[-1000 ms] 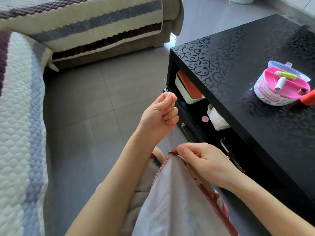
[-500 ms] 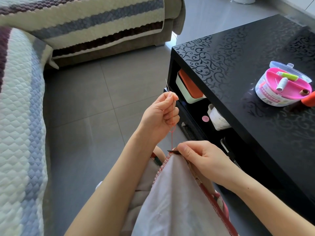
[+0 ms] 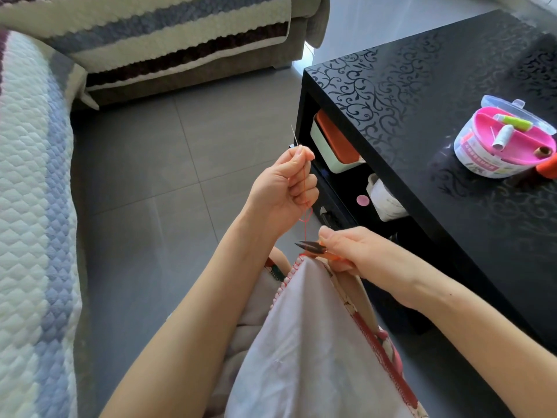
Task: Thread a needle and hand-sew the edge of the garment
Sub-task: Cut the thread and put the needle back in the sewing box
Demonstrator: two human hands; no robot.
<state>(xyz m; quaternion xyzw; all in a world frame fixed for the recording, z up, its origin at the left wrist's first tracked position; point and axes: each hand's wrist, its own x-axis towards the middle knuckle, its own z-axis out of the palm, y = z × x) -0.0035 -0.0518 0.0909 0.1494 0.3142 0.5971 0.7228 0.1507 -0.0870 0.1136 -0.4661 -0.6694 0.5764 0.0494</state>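
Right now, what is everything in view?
needle: 1, silver, pinched in left grip
thread: 1, red, from left grip down to snips
snips: 1, dark blades, orange handle, in right grip
garment: 1, pale, red-stitched edge, lap
sewing kit: 1, pink-and-white tub, on table
table: 1, black, right
box: 1, white, orange lid, table's shelf
sofa covers: 2, striped, left and top
left grip: 1, raised
right grip: 1, lower

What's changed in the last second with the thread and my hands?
The red thread, taut before, now kinks below the left hand, perhaps cut. The snips sit slightly higher off the garment edge. Left hand still pinches the needle; right hand still grips the snips.
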